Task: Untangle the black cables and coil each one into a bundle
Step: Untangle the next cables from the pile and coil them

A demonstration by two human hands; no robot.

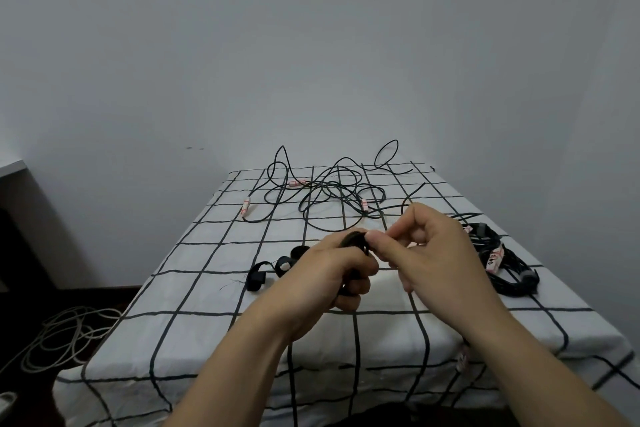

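My left hand (332, 274) grips a small coil of black cable (355, 241) above the middle of the table. My right hand (429, 246) pinches the same coil at its top with thumb and forefinger. A loose tangle of black cables (332, 198) with pink-and-white labels lies spread over the far part of the table. Coiled black bundles (502, 263) with labels lie at the right, partly hidden by my right hand. Black strap ties (273, 269) lie just left of my left hand.
The table wears a white cloth with a black grid (194, 281) and stands against a grey wall. A loose pile of white cable (65, 336) lies on the dark floor at the left. A labelled cable end (462, 359) hangs over the front edge.
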